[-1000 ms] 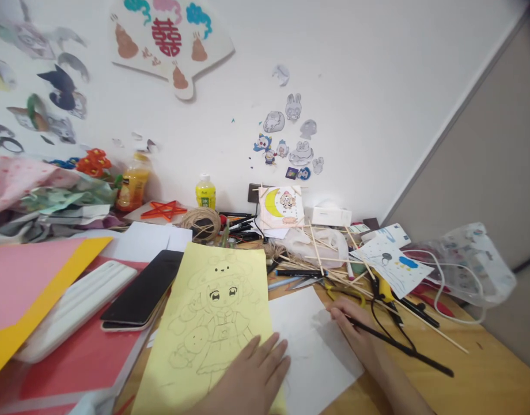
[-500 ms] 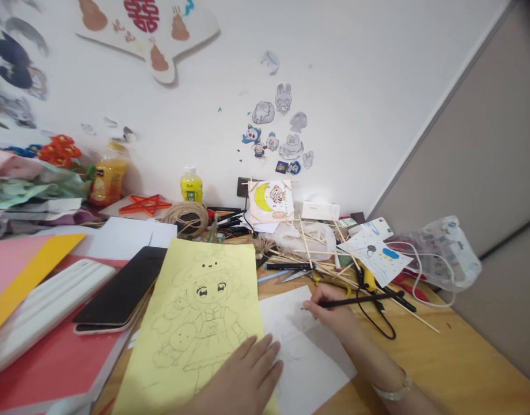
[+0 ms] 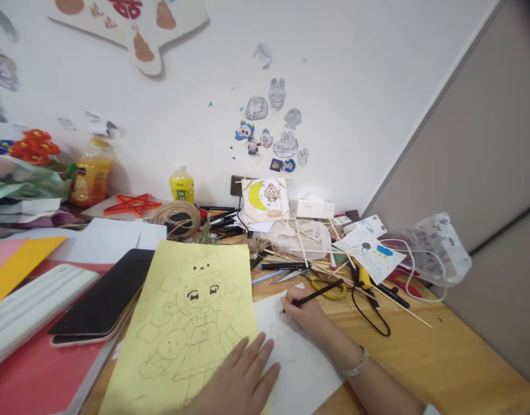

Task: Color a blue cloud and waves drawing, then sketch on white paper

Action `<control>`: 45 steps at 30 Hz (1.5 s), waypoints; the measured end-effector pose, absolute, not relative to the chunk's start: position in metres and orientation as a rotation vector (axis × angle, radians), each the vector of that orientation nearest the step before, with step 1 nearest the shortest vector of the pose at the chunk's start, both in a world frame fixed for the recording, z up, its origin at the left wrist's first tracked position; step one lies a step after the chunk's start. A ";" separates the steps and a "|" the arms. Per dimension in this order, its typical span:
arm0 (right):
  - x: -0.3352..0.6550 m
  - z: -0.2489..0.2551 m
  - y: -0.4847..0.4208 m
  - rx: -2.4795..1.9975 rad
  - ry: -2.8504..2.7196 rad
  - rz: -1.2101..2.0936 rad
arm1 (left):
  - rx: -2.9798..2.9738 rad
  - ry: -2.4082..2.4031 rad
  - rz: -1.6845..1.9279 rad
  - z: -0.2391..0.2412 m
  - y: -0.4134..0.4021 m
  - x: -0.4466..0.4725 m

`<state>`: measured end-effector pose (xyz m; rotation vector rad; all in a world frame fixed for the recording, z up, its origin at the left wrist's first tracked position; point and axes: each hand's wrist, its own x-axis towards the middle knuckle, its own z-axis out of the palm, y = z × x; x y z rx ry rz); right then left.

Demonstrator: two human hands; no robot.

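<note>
My right hand (image 3: 305, 313) pinches a black pencil (image 3: 319, 292), its tip at the upper left part of a white sheet (image 3: 310, 369). Faint grey lines show on that sheet. My left hand (image 3: 243, 377) lies flat with fingers spread, across the lower right of a yellow sheet (image 3: 137, 346) and the edge of the white one. The yellow sheet bears a line drawing (image 3: 204, 323) of a girl in a dog-eared hat, with a small plush figure beside her. My left hand covers the drawing's lower part.
Left of the yellow sheet lie a black phone (image 3: 103, 294), a long white case (image 3: 40, 311) and a red folder (image 3: 36, 369). Behind are twine (image 3: 178, 218), a yellow-capped scissors handle (image 3: 329, 288), wooden sticks (image 3: 302, 242), a yellow-green bottle (image 3: 181, 185) and a clear plastic bag (image 3: 442, 248).
My right hand has moved left and slightly down with the pencil, which now stands more tilted, its tip on the paper. My left hand stays flat. The whole view has shifted slightly.
</note>
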<state>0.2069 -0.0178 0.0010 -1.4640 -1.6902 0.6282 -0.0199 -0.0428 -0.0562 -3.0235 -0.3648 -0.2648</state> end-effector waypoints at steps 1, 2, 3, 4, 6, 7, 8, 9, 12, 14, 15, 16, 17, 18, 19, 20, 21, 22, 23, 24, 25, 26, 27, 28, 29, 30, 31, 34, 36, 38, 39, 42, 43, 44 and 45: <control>0.207 0.000 -0.017 -1.458 -1.696 0.619 | -3.008 -0.350 -0.288 -0.058 -0.043 -0.021; 0.208 -0.001 -0.017 -1.452 -1.703 0.612 | -2.988 -0.335 -0.316 -0.059 -0.043 -0.022; 0.208 -0.002 -0.017 -1.446 -1.710 0.605 | -2.966 -0.318 -0.351 -0.060 -0.044 -0.022; 0.209 -0.003 -0.016 -1.442 -1.717 0.601 | -2.942 -0.307 -0.388 -0.060 -0.044 -0.022; 0.209 -0.004 -0.015 -1.435 -1.734 0.599 | -2.902 -0.304 -0.444 -0.062 -0.044 -0.022; 0.209 -0.005 -0.015 -1.436 -1.739 0.600 | -2.883 -0.308 -0.465 -0.062 -0.044 -0.022; 0.210 -0.005 -0.015 -1.438 -1.743 0.603 | -2.860 -0.310 -0.484 -0.063 -0.044 -0.022; 0.210 -0.006 -0.015 -1.439 -1.744 0.605 | -2.835 -0.309 -0.502 -0.064 -0.044 -0.022; 0.210 -0.007 -0.015 -1.439 -1.737 0.592 | -2.759 -0.301 -0.567 -0.064 -0.044 -0.021; 0.210 -0.007 -0.015 -1.439 -1.735 0.584 | -2.734 -0.298 -0.596 -0.064 -0.044 -0.020; 0.210 -0.007 -0.015 -1.442 -1.738 0.588 | -2.730 -0.295 -0.606 -0.063 -0.044 -0.020; 0.210 -0.007 -0.015 -1.444 -1.742 0.592 | -2.732 -0.294 -0.609 -0.063 -0.044 -0.020; 0.210 -0.007 -0.015 -1.445 -1.745 0.592 | -2.738 -0.293 -0.611 -0.063 -0.044 -0.021; 0.210 -0.006 -0.015 -1.444 -1.748 0.587 | -2.748 -0.293 -0.610 -0.062 -0.044 -0.021; 0.210 -0.006 -0.015 -1.442 -1.748 0.583 | -2.760 -0.293 -0.607 -0.062 -0.044 -0.021; 0.209 -0.005 -0.015 -1.439 -1.746 0.580 | -2.769 -0.291 -0.603 -0.062 -0.044 -0.021; 0.209 -0.005 -0.015 -1.437 -1.743 0.583 | -2.774 -0.289 -0.600 -0.063 -0.044 -0.021; 0.209 -0.005 -0.015 -1.437 -1.742 0.591 | -2.774 -0.291 -0.600 -0.063 -0.044 -0.021; 0.209 -0.005 -0.015 -1.439 -1.740 0.600 | -2.771 -0.292 -0.600 -0.063 -0.045 -0.021; 0.209 -0.005 -0.015 -1.441 -1.738 0.606 | -2.767 -0.297 -0.601 -0.064 -0.045 -0.021; 0.209 -0.005 -0.015 -1.442 -1.738 0.607 | -2.760 -0.303 -0.611 -0.064 -0.045 -0.021; 0.209 -0.005 -0.015 -1.443 -1.740 0.604 | -2.757 -0.302 -0.619 -0.064 -0.045 -0.021; 0.209 -0.006 -0.015 -1.445 -1.740 0.602 | -2.756 -0.299 -0.628 -0.064 -0.045 -0.021; 0.209 -0.006 -0.015 -1.445 -1.741 0.602 | -2.756 -0.292 -0.638 -0.065 -0.045 -0.021; 0.209 -0.006 -0.015 -1.445 -1.744 0.605 | -2.758 -0.286 -0.643 -0.065 -0.045 -0.021; 0.209 -0.006 -0.015 -1.444 -1.747 0.608 | -2.761 -0.284 -0.645 -0.065 -0.045 -0.021; 0.209 -0.006 -0.015 -1.442 -1.747 0.607 | -2.764 -0.281 -0.647 -0.065 -0.045 -0.022; 0.209 -0.007 -0.015 -1.425 -1.743 0.602 | -2.768 -0.287 -0.657 -0.066 -0.045 -0.022; 0.209 -0.007 -0.015 -1.419 -1.738 0.600 | -2.759 -0.301 -0.661 -0.067 -0.046 -0.021; 0.209 -0.007 -0.015 -1.425 -1.738 0.595 | -2.740 -0.324 -0.658 -0.067 -0.046 -0.020; 0.208 -0.006 -0.015 -1.429 -1.735 0.589 | -2.733 -0.329 -0.653 -0.067 -0.046 -0.020; 0.208 -0.006 -0.015 -1.431 -1.732 0.588 | -2.734 -0.322 -0.639 -0.066 -0.046 -0.020; 0.208 -0.006 -0.015 -1.429 -1.732 0.588 | -2.737 -0.313 -0.637 -0.066 -0.045 -0.020; 0.208 -0.006 -0.016 -1.427 -1.733 0.585 | -2.736 -0.310 -0.643 -0.066 -0.045 -0.020; 0.208 -0.006 -0.016 -1.426 -1.735 0.585 | -2.736 -0.308 -0.648 -0.066 -0.045 -0.020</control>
